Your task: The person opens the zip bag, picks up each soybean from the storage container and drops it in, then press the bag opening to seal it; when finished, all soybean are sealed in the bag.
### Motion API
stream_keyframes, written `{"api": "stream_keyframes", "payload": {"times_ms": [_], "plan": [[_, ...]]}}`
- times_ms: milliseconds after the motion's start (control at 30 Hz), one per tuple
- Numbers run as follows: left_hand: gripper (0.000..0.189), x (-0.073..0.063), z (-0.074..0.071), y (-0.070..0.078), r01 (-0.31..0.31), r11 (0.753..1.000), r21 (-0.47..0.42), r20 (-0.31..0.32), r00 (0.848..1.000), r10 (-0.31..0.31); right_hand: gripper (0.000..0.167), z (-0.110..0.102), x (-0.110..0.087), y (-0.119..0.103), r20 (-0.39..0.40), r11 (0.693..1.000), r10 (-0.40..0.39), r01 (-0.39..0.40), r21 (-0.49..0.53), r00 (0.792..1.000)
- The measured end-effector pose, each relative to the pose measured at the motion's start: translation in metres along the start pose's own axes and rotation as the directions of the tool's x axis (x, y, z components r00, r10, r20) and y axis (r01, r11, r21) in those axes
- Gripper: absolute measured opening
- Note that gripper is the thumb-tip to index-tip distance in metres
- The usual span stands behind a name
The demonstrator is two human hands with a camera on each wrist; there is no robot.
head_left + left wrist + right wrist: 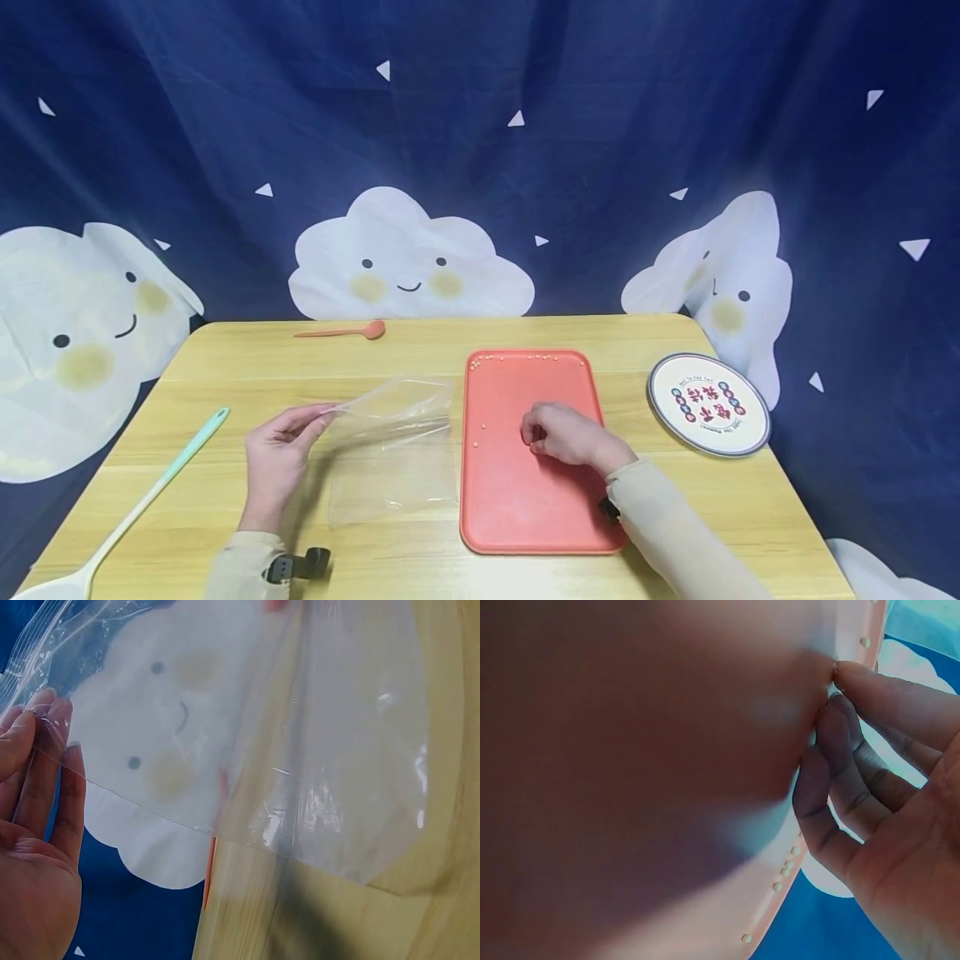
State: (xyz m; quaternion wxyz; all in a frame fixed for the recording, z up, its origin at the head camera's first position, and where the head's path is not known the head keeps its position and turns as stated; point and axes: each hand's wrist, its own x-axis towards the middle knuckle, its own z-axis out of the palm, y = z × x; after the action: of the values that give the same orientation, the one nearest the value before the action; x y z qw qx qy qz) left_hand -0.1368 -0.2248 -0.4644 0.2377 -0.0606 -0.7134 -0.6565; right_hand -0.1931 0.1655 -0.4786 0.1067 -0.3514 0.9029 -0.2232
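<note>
The clear bag (393, 479) beside the red tray (517, 508) is pinched at its zip-end corner (likely light, limp, best held there) by the left hand (281, 442), while the right hand (566, 433) is bunched, its contents indiscernible.

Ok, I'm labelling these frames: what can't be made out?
Head: end of the long-handled utensil, cut off by the bottom edge.
Head: pale bits, too small to identify.
Head, right wrist: whether the right hand pinches anything, obscured by its fingers.
Left wrist: part of the plastic bag, past the top edge.
</note>
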Motion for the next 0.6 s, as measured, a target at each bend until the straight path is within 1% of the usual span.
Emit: {"api": "stream_keyframes", "payload": {"times_ms": [100,267,433,500,600], "plan": [[0.013,-0.001,0.001,0.000,0.000,0.999,-0.039,0.004,1.000,0.000,0.020,0.000,0.000,-0.001,0.000,1.000,0.019,-0.019,0.007,1.000],[0.013,-0.001,0.001,0.002,0.014,0.999,-0.050,-0.005,1.000,-0.014,0.014,-0.004,0.000,-0.004,-0.016,0.994,0.064,-0.063,0.095,0.998],[0.013,-0.001,0.001,0.001,0.027,1.000,0.004,-0.005,1.000,-0.027,0.009,-0.015,0.007,-0.013,-0.083,0.986,0.071,-0.057,0.156,0.994],[0.013,-0.001,0.002,0.001,0.029,0.999,0.029,-0.008,1.000,-0.028,0.008,-0.022,0.011,-0.021,-0.116,0.986,0.057,-0.037,0.164,0.992],[0.014,-0.001,0.002,0.000,0.028,0.999,0.031,-0.012,1.000,-0.028,0.010,-0.033,0.019,-0.034,-0.161,0.981,0.054,-0.022,0.194,0.986]]}}
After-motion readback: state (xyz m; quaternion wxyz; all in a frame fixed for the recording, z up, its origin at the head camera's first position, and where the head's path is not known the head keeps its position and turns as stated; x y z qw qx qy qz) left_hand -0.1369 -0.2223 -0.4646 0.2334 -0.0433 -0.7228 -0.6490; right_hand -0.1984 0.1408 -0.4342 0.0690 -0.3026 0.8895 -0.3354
